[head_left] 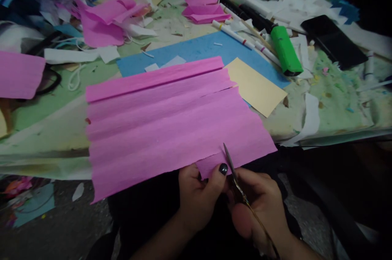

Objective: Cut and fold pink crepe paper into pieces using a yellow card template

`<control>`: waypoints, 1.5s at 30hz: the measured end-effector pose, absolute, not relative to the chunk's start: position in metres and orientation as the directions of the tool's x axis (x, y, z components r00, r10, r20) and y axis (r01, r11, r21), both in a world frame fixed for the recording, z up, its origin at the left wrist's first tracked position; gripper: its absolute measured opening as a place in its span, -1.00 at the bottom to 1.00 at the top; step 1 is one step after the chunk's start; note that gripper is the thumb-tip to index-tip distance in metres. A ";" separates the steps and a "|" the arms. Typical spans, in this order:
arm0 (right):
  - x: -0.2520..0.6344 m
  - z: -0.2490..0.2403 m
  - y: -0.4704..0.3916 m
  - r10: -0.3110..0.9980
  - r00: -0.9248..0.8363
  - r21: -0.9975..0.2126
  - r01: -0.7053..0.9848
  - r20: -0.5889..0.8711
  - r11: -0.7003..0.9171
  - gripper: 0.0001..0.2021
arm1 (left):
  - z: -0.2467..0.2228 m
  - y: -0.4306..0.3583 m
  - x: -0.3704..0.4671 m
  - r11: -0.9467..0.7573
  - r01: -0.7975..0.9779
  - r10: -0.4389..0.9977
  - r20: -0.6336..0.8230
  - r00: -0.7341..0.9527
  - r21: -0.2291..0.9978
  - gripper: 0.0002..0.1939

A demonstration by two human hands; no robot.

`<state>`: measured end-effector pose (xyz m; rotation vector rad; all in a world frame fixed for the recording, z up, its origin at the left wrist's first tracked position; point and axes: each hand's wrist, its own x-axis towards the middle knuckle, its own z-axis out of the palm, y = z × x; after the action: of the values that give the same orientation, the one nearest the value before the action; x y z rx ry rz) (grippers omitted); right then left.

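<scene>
A large pink sheet of crepe paper [159, 125] with soft folds spans the table's front edge and hangs toward my lap. My left hand [200, 194] pinches its lower edge, the dark-nailed thumb on top and the fingers underneath. Beside it, my right hand [260, 207] grips a pair of scissors [234, 170], whose blade points up across the paper near my left thumb. A cut line runs into the paper just left of the blade. Another slit shows near the sheet's upper right edge. The scissors' handles are partly hidden by my right hand.
Behind the crepe paper lie a blue sheet [196, 49] and a cream card [255, 88]. To the right are a green-handled tool [286, 49] and a black phone [333, 41]. Folded pink pieces [205, 10], white scraps and string clutter the table [346, 108].
</scene>
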<state>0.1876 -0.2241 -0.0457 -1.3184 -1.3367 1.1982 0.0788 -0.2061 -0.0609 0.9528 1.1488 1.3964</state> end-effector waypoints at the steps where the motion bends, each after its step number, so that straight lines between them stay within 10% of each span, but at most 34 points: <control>1: 0.188 -0.046 -0.224 0.998 -0.050 -0.988 0.151 -0.031 -0.023 -0.39 | -0.061 -0.206 0.079 0.009 -0.227 0.989 -0.042 -0.141 0.974 -0.75; 19: 0.189 -0.045 -0.227 0.995 -0.078 -0.981 0.189 -0.066 -0.051 -0.35 | -0.071 -0.206 0.076 -0.037 -0.397 0.977 -0.050 -0.206 0.917 -0.78; 45: 0.189 -0.054 -0.231 0.978 -0.100 -0.983 0.024 -0.184 -0.183 -0.56 | -0.059 -0.205 0.080 -0.009 -0.162 0.962 -0.036 -0.272 0.987 -0.59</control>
<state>0.1886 -0.2306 -0.0543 -1.3061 -1.2018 1.4153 0.0805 -0.2051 -0.0592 0.9326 1.2894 1.4708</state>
